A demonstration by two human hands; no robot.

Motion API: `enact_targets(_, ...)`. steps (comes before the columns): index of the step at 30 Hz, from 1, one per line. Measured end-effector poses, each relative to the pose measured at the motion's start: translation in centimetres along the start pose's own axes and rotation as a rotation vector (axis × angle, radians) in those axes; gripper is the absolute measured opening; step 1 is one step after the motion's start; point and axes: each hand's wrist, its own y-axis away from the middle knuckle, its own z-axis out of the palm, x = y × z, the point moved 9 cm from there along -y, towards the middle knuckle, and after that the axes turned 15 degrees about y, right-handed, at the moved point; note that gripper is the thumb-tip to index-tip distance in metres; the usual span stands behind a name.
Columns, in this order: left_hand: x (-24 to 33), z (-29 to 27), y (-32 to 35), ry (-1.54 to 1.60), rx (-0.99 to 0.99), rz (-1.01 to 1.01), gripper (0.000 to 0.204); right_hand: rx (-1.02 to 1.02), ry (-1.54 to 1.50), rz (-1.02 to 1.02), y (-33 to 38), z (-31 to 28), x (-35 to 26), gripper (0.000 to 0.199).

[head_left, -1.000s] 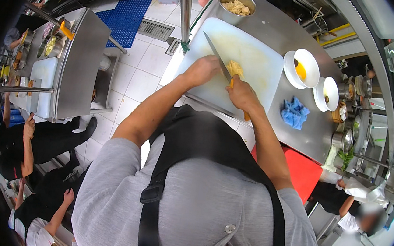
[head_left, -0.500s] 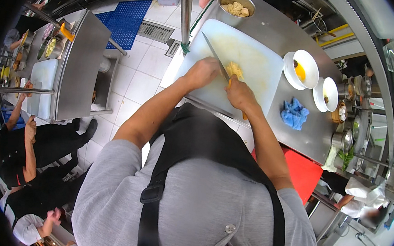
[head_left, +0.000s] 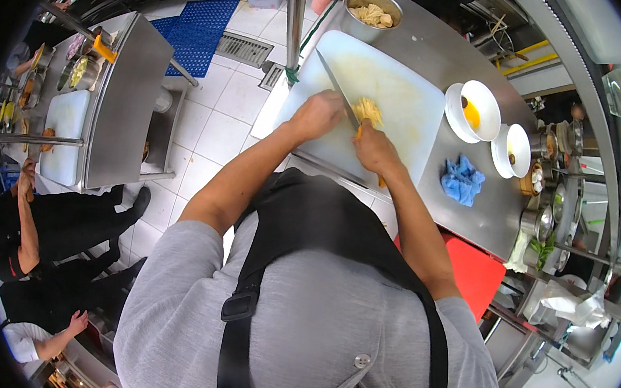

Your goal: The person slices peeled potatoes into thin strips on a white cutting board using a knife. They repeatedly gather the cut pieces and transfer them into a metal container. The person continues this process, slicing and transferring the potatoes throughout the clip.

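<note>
A knife with an orange handle points away to the far left over the white cutting board. My right hand is closed round its handle. Against the right side of the blade lies a small heap of pale yellow shreds. My left hand rests on the board just left of the blade with its fingers curled. Whatever those fingers press on is hidden beneath them.
Beyond the board stands a metal bowl of pale yellow pieces. Two white bowls and a crumpled blue cloth lie to the right. A metal post rises at the board's far left corner. Co-workers stand at the left bench.
The knife and both my hands have barely shifted. At the left bench, a co-worker's hands have drawn back from the board there. A person at the far right has largely gone from view.
</note>
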Motion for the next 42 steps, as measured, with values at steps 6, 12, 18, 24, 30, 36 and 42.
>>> enact_targets(6, 0.3, -0.1, 0.2, -0.004, 0.004, -0.001, 0.004, 0.006, 0.008, 0.000, -0.3, 0.3, 0.1, 0.041)
enact_targets(12, 0.4, 0.0, 0.3, -0.016, 0.000, -0.007, 0.005, 0.011, 0.033, -0.018, 0.2, -0.9, -0.7, 0.043)
enact_targets(18, 0.1, -0.1, 0.4, -0.017, 0.006, -0.010, 0.005, 0.014, -0.006, 0.002, -0.4, -0.8, -0.8, 0.038)
enact_targets(24, 0.0, 0.0, 0.6, -0.019, -0.005, -0.005, 0.005, 0.001, 0.027, -0.009, -0.8, 0.2, -0.6, 0.041)
enact_targets(30, 0.2, -0.2, 0.2, 0.000, 0.008, 0.018, 0.005, 0.023, 0.014, -0.006, -1.3, 0.5, -0.2, 0.040)
enact_targets(36, -0.4, -0.5, 0.7, 0.002, 0.048, 0.030, 0.005, -0.029, 0.025, 0.015, -0.2, -1.9, -1.6, 0.038)
enact_targets(42, -0.1, -1.3, 1.0, 0.024, 0.077, -0.015, 0.007, 0.017, 0.060, -0.016, -2.0, -0.8, -1.1, 0.036)
